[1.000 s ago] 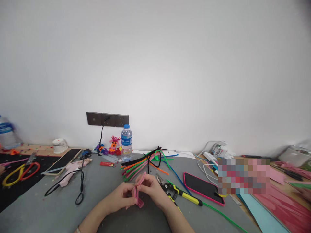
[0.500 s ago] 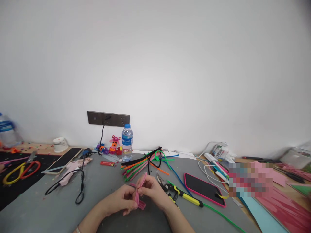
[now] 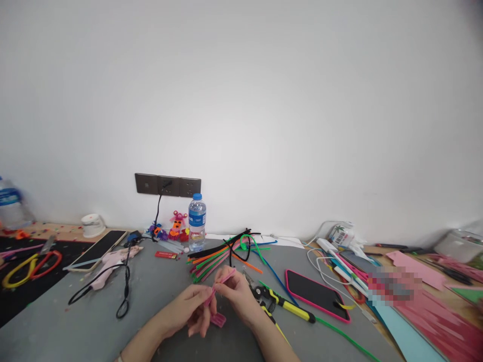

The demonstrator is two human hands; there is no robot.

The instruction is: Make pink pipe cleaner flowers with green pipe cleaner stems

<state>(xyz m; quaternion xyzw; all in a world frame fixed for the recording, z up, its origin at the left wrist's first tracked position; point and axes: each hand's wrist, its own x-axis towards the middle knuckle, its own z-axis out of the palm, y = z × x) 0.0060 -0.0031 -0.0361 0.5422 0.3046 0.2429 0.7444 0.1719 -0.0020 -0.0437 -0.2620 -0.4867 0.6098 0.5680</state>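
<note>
A pink pipe cleaner [image 3: 228, 275] runs between my two hands, its free end pointing up to the right. My left hand [image 3: 188, 307] pinches its lower part between thumb and fingers. On its upper part, my right hand [image 3: 238, 296] has thumb and forefinger closed. Below the fingers hangs a flat pink piece [image 3: 219, 320] that looks made of pipe cleaners side by side; how it joins the held strand is hidden. Just right of my right hand lie yellow-and-black wire cutters [image 3: 290, 305], and beyond both hands is a bundle of coloured pipe cleaners [image 3: 211, 260].
A water bottle [image 3: 197, 223] stands near the wall. To the left are a pink hot glue gun [image 3: 107, 266] with a black cord, a phone [image 3: 100, 249] and scissors [image 3: 37, 264]. A pink-cased phone [image 3: 317, 294] and coloured papers [image 3: 445, 322] lie right.
The pink strand has tilted from nearly upright to slanting right. My left hand has shifted slightly up its length, with the lower fingers more spread.
</note>
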